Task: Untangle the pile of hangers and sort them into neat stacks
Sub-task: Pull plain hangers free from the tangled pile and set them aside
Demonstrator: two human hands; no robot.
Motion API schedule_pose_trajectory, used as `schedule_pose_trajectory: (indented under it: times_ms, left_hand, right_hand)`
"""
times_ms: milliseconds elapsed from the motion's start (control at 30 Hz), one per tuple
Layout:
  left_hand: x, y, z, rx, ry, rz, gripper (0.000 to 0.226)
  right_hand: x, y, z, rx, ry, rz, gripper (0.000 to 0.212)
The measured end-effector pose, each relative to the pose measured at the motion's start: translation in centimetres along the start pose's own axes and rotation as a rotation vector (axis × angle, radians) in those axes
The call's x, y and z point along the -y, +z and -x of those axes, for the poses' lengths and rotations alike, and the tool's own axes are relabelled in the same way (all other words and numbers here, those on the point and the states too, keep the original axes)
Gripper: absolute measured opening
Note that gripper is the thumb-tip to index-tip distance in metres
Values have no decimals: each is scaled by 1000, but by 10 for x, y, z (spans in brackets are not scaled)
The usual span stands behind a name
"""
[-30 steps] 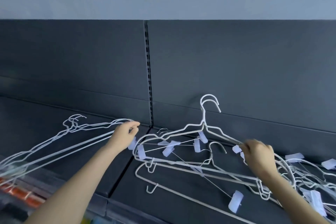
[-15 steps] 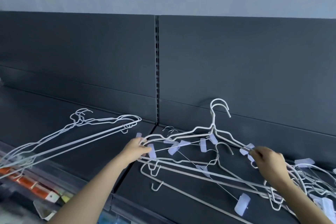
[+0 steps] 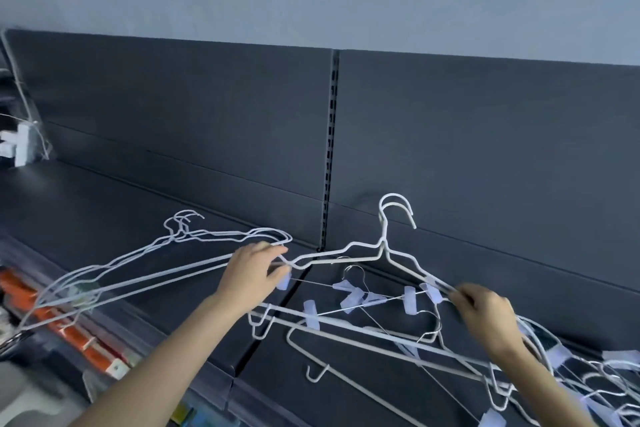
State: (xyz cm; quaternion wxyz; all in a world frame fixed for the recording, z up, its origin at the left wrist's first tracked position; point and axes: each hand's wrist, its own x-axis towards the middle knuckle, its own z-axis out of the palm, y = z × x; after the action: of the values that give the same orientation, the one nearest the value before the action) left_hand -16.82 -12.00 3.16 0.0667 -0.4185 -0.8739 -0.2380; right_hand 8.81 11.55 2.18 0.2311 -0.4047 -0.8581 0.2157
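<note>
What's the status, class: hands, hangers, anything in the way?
Left hand grips left end of raised white hangers. Right hand pinches their right arm. Clip hangers tangled beneath, may snag. Plain stack lies left.

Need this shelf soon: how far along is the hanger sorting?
Partly done, it seems. Done: a neat stack of plain white wire hangers lies at the left of the dark grey shelf. In hand: the left hand and right hand grip the two ends of a lifted pair of white wire hangers. Left: the clip hangers crossed beneath them and the tangled white pile at the right edge.
</note>
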Motion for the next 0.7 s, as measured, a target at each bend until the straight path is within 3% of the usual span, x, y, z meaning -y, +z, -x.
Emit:
schedule_pose_trajectory:
  times_ms: [133, 300, 567, 700]
  left_hand:
    - [6, -22, 6, 13, 44, -177, 38]
    - [56, -50, 18, 23, -63, -116, 23]
    - [196, -108, 19, -26, -230, 77, 15]
    - [312, -140, 11, -56, -357, 129, 11]
  right_hand:
    - [36, 22, -7, 57, -72, -56, 29]
    - [95, 60, -18, 118, -166, -59, 28]
    - [231, 150, -39, 126, -397, -17, 14]
    - [316, 219, -53, 26, -560, 103, 35]
